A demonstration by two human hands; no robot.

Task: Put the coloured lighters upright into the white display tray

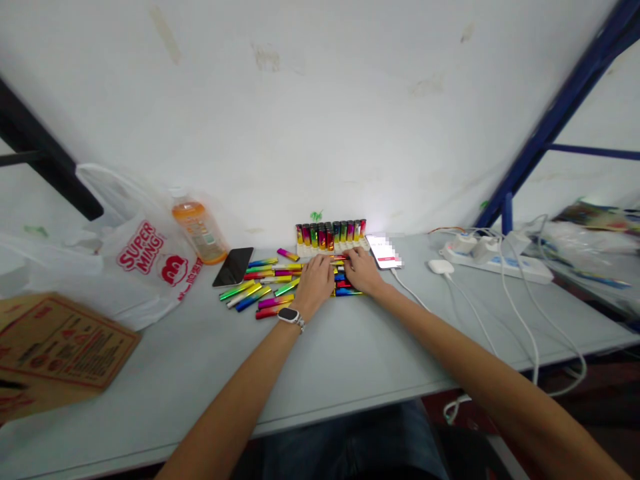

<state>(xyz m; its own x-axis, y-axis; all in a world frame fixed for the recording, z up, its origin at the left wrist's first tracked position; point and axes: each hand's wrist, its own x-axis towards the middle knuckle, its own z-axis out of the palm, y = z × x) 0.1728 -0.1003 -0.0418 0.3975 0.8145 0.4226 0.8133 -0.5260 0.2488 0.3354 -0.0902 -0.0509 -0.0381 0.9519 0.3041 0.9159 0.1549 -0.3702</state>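
Many shiny two-coloured lighters (250, 295) lie loose across the table in front of me. My left hand (315, 281) is over the right part of this spread, fingers bent and close together, hiding whatever is under them. Close beside it, my right hand (362, 272) has its fingertips closed at the end of a reddish lighter (339, 257) lying crosswise between the hands. Just beyond, a pale tray (306, 251) holds rows of upright lighters (323, 237) with dark tops. More lighters (345, 288) show under and between my hands.
A lit phone (384, 252) on a cable is right of the tray; a dark phone (233, 267) lies left. An orange drink bottle (200, 230), plastic bag (150, 267) and cardboard box (65, 353) stand left. A power strip (500, 261) and charger (441, 267) are right.
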